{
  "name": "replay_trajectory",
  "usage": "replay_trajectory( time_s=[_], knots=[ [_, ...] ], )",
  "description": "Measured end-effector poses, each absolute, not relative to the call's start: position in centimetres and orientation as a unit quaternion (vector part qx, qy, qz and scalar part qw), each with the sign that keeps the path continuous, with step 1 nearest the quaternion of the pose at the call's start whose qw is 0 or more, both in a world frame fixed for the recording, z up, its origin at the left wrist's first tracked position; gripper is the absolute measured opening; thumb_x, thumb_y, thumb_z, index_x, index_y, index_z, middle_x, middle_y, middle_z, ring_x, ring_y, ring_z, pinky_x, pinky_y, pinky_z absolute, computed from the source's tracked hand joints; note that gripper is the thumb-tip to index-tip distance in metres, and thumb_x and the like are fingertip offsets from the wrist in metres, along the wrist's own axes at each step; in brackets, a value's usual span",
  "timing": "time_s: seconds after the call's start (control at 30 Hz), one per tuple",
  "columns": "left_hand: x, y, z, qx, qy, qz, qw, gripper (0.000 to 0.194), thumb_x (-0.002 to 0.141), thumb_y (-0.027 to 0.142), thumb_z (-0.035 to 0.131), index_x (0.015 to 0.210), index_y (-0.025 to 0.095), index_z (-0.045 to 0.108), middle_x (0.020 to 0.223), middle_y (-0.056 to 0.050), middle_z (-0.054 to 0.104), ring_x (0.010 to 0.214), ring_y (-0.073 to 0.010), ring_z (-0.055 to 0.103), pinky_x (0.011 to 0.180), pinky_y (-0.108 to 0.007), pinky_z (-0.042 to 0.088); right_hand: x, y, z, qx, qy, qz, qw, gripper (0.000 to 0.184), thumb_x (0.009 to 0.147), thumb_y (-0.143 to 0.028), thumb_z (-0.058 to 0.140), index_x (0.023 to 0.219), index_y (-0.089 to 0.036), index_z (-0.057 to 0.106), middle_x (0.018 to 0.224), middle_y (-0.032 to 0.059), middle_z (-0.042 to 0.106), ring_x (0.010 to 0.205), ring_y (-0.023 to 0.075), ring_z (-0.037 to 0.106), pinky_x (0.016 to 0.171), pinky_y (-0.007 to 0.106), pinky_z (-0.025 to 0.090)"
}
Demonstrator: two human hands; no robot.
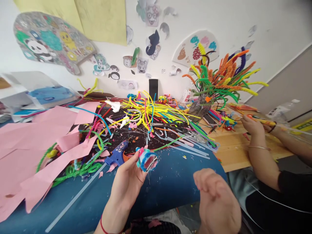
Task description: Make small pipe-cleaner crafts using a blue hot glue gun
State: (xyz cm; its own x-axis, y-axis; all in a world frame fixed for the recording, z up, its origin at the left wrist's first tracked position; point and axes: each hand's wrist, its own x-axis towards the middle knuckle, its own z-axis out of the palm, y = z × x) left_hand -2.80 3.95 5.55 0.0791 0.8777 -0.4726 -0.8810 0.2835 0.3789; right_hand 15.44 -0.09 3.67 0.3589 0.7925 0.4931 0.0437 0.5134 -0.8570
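My left hand (pixel 129 185) grips a small fuzzy blue and pink pipe-cleaner piece (pixel 146 158) between thumb and fingers, above the front of the table. A narrow silvery metal strip (pixel 151 164) lies along the piece's pink side, facing me. My right hand (pixel 216 201) is raised apart from it at the lower right, fingers curled in and nothing visible in them. Just behind the left hand lies a blue hot glue gun (pixel 118 154) with some orange on it. A green pipe cleaner (pixel 169 143) runs off to the right behind the piece.
Loose yellow pipe cleaners (pixel 158 112) heap over a dark littered mat. Pink sheets (pixel 46 139) cover the left side; clear glue sticks (pixel 192 148) lie right of centre. A pipe-cleaner bouquet (pixel 219 78) and a phone (pixel 153 89) stand behind. At right, another person's hands (pixel 253 125) work.
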Motion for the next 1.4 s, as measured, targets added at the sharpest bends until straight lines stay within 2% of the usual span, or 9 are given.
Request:
replay_trajectory(
  time_s=[0.07, 0.17, 0.3, 0.47, 0.57, 0.63, 0.83, 1.03, 1.4],
  knots=[
    [-2.7, 3.9, 5.5, -0.016, 0.316, 0.595, 0.739, 0.021, 0.092, 0.007, 0.049, 0.088, 0.011, 0.069, 0.082, -0.008, 0.076, 0.069, -0.0144, 0.074, 0.06, -0.021, 0.063, 15.0, -0.1, 3.2, -0.433, -0.564, 0.269, 0.649, 0.037, 0.098, -0.021, 0.042, 0.061, -0.021, 0.044, 0.06, -0.001, 0.041, 0.06, 0.0158, 0.044, 0.054, 0.029, 0.035],
    [-2.5, 3.8, 5.3, -0.037, 0.305, 0.596, 0.742, 0.022, 0.094, 0.007, 0.047, 0.092, 0.01, 0.069, 0.081, -0.007, 0.076, 0.067, -0.0144, 0.074, 0.06, -0.023, 0.064, 14.1, -0.1, 3.1, -0.434, -0.658, 0.246, 0.564, 0.022, 0.094, -0.013, 0.05, 0.076, -0.021, 0.06, 0.071, 0.0005, 0.056, 0.068, 0.015, 0.054, 0.059, 0.027, 0.041],
    [-2.4, 3.6, 5.2, -0.041, 0.286, 0.602, 0.744, 0.027, 0.096, 0.007, 0.044, 0.09, 0.009, 0.07, 0.079, -0.008, 0.076, 0.064, -0.0144, 0.074, 0.058, -0.023, 0.063, 12.5, 0.2, 3.7, -0.415, -0.704, 0.223, 0.532, 0.019, 0.092, -0.007, 0.052, 0.092, -0.022, 0.064, 0.084, 0.0008, 0.063, 0.078, 0.0136, 0.06, 0.068, 0.024, 0.047],
    [-2.3, 3.4, 5.4, -0.044, 0.282, 0.613, 0.736, 0.031, 0.096, 0.006, 0.042, 0.084, 0.009, 0.071, 0.077, -0.006, 0.076, 0.064, -0.014, 0.073, 0.056, -0.022, 0.063, 11.1, 0.5, 3.9, -0.408, -0.706, 0.203, 0.542, 0.014, 0.091, -0.009, 0.051, 0.085, -0.021, 0.057, 0.077, -0.0006, 0.058, 0.072, 0.0126, 0.056, 0.064, 0.024, 0.045],
    [-2.3, 3.3, 5.4, -0.065, 0.289, 0.617, 0.729, 0.034, 0.097, 0.007, 0.042, 0.081, 0.01, 0.071, 0.077, -0.006, 0.076, 0.065, -0.0138, 0.073, 0.057, -0.023, 0.063, 10.9, 0.8, 3.6, -0.406, -0.7, 0.193, 0.556, 0.02, 0.093, -0.01, 0.044, 0.076, -0.02, 0.05, 0.07, -0.0015, 0.053, 0.067, 0.0123, 0.052, 0.06, 0.024, 0.043],
    [-2.4, 3.2, 5.3, -0.075, 0.298, 0.618, 0.723, 0.034, 0.097, 0.007, 0.042, 0.079, 0.01, 0.071, 0.076, -0.005, 0.076, 0.064, -0.0133, 0.073, 0.059, -0.022, 0.063, 10.9, 1.1, 3.5, -0.406, -0.706, 0.196, 0.546, 0.022, 0.093, -0.01, 0.045, 0.076, -0.02, 0.052, 0.069, -0.0014, 0.055, 0.067, 0.012, 0.053, 0.06, 0.024, 0.043],
    [-2.6, 3.3, 4.7, -0.078, 0.285, 0.642, 0.708, 0.037, 0.097, 0.007, 0.038, 0.08, 0.011, 0.071, 0.079, -0.007, 0.076, 0.07, -0.0147, 0.074, 0.066, -0.024, 0.063, 10.5, 1.7, 3.6, -0.402, -0.715, 0.196, 0.537, 0.016, 0.091, -0.007, 0.052, 0.091, -0.02, 0.063, 0.081, 0.0007, 0.064, 0.076, 0.0125, 0.061, 0.068, 0.023, 0.05],
    [-2.8, 3.2, 4.4, -0.115, 0.283, 0.649, 0.696, 0.048, 0.099, 0.006, 0.029, 0.077, 0.008, 0.072, 0.076, -0.01, 0.076, 0.066, -0.0171, 0.074, 0.06, -0.027, 0.063, 9.6, 2.2, 3.3, -0.381, -0.735, 0.106, 0.55, 0.019, 0.089, -0.008, 0.06, 0.106, -0.016, 0.067, 0.09, 0.0054, 0.066, 0.082, 0.0149, 0.063, 0.074, 0.025, 0.052],
    [-2.9, 3.5, 4.5, -0.121, 0.307, 0.653, 0.682, 0.05, 0.098, 0.005, 0.029, 0.077, 0.008, 0.074, 0.077, -0.012, 0.077, 0.062, -0.0178, 0.074, 0.055, -0.026, 0.062, 9.3, 2.7, 2.7, -0.353, -0.763, 0.03, 0.541, 0.021, 0.087, -0.001, 0.06, 0.102, -0.014, 0.068, 0.085, 0.0068, 0.066, 0.08, 0.0173, 0.061, 0.073, 0.029, 0.053]
  ],
)
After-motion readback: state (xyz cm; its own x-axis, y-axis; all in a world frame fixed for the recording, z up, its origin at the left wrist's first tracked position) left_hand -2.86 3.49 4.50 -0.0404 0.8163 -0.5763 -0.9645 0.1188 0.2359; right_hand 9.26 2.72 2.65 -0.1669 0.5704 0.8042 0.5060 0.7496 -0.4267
